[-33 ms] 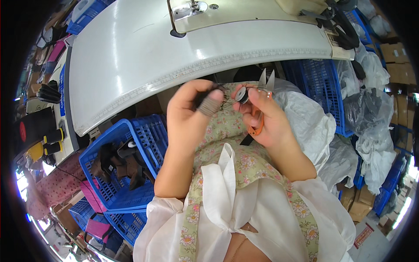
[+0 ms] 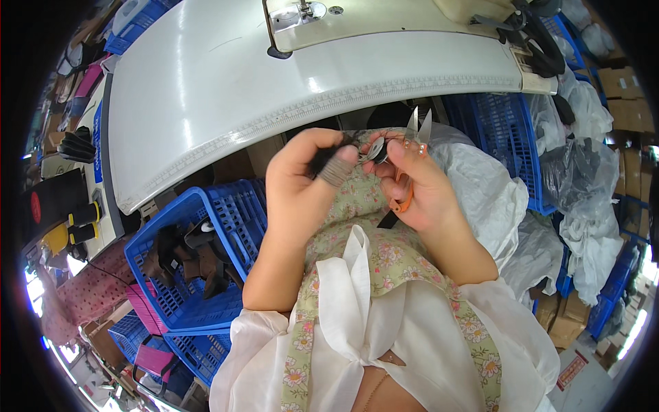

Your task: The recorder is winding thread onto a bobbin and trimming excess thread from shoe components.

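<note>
My left hand [image 2: 292, 182] is closed around a tangle of dark thread [image 2: 322, 161], with a ribbed grey-beige wrap [image 2: 336, 170] on its thumb. Close beside it, my right hand [image 2: 429, 182] pinches a small metal bobbin [image 2: 376, 149] wound with dark thread. Orange-handled scissors [image 2: 402, 203] hang in that same hand, their two pointed blades sticking up apart above the knuckles. Both hands are over the lap, in front of the table edge, and the left fingertips almost meet the bobbin. Fingers hide part of the thread.
The white sewing machine table [image 2: 220, 75] with a ruler along its edge lies ahead. A blue crate [image 2: 180, 316] of dark shoe-like pieces stands at left. To the right are white plastic bags [image 2: 473, 185] and another blue crate [image 2: 498, 137]. A floral apron [image 2: 395, 257] covers the lap.
My left hand has shifted slightly right, toward the bobbin. The bobbin has turned and moved a little left in my right fingers, while the scissors stay nearly in place.
</note>
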Tool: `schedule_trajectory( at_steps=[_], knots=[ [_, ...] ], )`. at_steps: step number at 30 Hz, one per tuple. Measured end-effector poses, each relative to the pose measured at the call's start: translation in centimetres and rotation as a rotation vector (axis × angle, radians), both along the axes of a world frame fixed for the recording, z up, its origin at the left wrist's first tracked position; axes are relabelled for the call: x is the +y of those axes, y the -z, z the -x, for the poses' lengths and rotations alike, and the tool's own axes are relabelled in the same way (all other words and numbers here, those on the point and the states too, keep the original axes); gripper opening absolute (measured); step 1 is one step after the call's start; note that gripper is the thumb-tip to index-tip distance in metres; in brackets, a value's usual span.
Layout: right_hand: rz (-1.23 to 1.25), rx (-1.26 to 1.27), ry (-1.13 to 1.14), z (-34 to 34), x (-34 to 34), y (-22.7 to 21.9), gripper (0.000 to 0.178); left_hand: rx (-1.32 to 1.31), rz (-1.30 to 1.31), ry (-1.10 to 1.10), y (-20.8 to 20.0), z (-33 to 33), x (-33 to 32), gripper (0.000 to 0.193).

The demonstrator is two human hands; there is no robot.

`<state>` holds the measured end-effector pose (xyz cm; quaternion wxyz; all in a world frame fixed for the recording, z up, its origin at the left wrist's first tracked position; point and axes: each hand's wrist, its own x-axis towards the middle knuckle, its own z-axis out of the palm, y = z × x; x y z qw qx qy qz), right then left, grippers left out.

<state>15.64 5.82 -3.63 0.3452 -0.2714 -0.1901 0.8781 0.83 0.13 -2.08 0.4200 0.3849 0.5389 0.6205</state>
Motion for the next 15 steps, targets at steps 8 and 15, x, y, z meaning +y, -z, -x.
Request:
schedule_trajectory(
  at_steps=[8,15],
  knots=[
    [-0.371,-0.388,-0.034,-0.6,-0.8,-1.0,0.039,0.097,0.01,0.127,0.2,0.5,-0.3,0.024],
    [-0.313,-0.31,-0.056,-1.0,-0.9,-1.7,0.041,0.189,-0.109,0.356,0.4,2.2,0.0,0.03]
  ],
)
